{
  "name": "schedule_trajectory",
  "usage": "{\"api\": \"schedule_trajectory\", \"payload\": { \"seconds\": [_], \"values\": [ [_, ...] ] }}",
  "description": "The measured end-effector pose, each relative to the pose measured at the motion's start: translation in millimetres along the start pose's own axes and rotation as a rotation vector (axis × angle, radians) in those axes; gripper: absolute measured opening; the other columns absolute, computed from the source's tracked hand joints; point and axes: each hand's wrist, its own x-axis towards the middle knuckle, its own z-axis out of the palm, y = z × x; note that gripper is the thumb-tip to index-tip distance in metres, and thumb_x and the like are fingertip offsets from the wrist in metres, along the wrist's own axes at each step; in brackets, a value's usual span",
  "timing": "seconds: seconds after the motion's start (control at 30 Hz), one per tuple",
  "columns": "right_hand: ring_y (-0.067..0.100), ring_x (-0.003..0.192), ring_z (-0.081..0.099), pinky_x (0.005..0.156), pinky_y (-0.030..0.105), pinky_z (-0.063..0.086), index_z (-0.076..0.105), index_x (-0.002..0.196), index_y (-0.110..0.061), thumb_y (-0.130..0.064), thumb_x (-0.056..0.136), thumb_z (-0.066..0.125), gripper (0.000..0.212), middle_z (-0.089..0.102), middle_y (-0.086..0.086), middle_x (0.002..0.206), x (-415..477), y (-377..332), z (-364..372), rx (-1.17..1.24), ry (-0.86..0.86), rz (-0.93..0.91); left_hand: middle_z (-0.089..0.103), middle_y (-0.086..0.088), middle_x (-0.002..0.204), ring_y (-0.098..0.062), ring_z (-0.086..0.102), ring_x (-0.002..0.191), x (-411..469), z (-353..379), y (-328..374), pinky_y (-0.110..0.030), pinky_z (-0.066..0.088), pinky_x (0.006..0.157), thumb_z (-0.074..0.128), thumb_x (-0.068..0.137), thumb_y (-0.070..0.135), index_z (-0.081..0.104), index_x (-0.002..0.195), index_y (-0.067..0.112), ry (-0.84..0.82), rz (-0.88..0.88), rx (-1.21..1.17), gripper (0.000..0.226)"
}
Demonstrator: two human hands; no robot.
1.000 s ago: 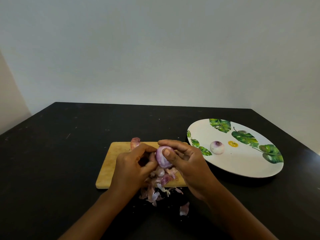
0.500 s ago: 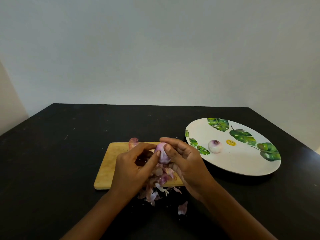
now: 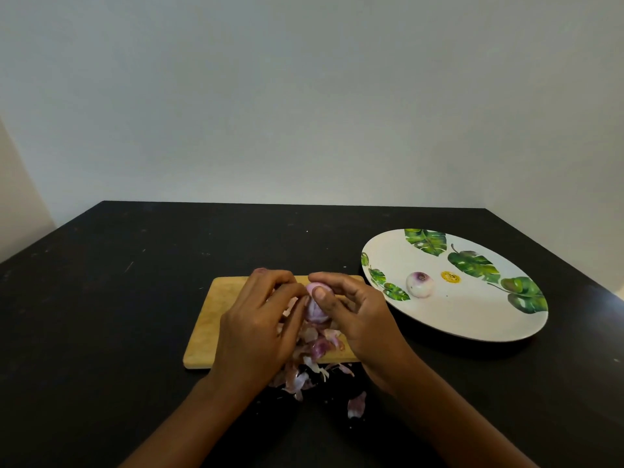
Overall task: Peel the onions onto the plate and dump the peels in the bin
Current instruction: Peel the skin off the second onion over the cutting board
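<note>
L hand (image 3: 256, 329) crept higher on onion (image 3: 315, 311), R hand (image 3: 361, 319) opposite, 2 grips holding it

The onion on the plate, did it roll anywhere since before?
No. The peeled onion still sits just left of the yellow mark on the plate, as before. Only the camera shifted a little.

The left hand (image 3: 256, 327) and right hand (image 3: 363, 320) meet, fingers curled.

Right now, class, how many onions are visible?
3: a peeled onion on the plate; an onion held in left hand and right hand; a third onion half-hidden behind the left hand. Others may hide.
</note>
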Motion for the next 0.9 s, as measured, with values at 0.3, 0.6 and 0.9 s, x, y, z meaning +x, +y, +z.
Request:
{"api": "schedule_trajectory", "payload": {
  "seconds": [0.3,0.6,0.9],
  "values": [
    [0.018,0.104,0.067,0.082,0.032,0.057,0.070,0.104,-0.025,-0.017,0.094,0.056,0.019,0.071,-0.003,0.108,0.4,-2.4,-0.2,0.213,-0.018,0.143,0.061,0.005,0.070,-0.007,0.054,0.058,6.2,-8.3,-13.3,-0.026,0.046,0.049,0.035,0.093,0.044,0.067,0.092,0.014,-0.093,-0.319,0.056,0.044],
    [0.029,0.102,0.067,0.070,0.030,0.058,0.065,0.110,-0.010,-0.012,0.093,0.056,0.019,0.062,0.015,0.119,4.6,-6.2,-4.0,0.558,0.095,0.348,0.064,0.016,0.075,0.000,0.058,0.061,2.2,-5.8,-6.8,-0.020,0.048,0.055,0.073,0.079,0.026,0.066,0.094,0.028,-0.224,-0.417,0.017,0.016],
    [0.027,0.090,0.072,0.072,0.032,0.060,0.063,0.111,0.001,-0.037,0.074,0.066,0.053,0.072,0.019,0.103,5.7,-8.8,0.0,0.599,0.064,0.461,0.059,0.021,0.102,-0.001,0.060,0.092,3.9,-4.0,-0.5,-0.015,0.051,0.067,0.055,0.087,0.043,0.058,0.113,0.030,-0.139,-0.274,-0.309,0.030]
  ]
}}
